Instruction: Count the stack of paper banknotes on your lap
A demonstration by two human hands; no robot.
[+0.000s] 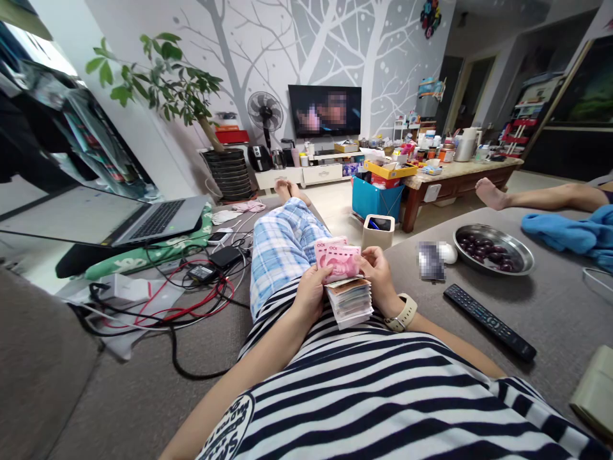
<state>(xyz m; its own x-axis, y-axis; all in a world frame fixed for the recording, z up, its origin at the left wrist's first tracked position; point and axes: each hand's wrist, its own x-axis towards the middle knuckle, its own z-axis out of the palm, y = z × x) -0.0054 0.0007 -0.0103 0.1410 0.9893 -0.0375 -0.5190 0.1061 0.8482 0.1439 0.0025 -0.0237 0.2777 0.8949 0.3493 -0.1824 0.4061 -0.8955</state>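
Observation:
I lie back on a grey sofa (550,306) in a striped shirt and plaid trousers. My left hand (311,291) grips the left side of a thick stack of banknotes (352,301) resting on my belly. Two pink notes (338,259) stand fanned up from the top of the stack. My right hand (378,271), with a pale watch on its wrist, holds the right side of the stack and touches the pink notes.
A black remote control (488,321) and a metal bowl of dark fruit (495,249) lie on the sofa to my right. An open laptop (143,220) and tangled cables (191,300) sit to my left. Another person's leg (531,195) rests at the far right. A coffee table (454,176) stands ahead.

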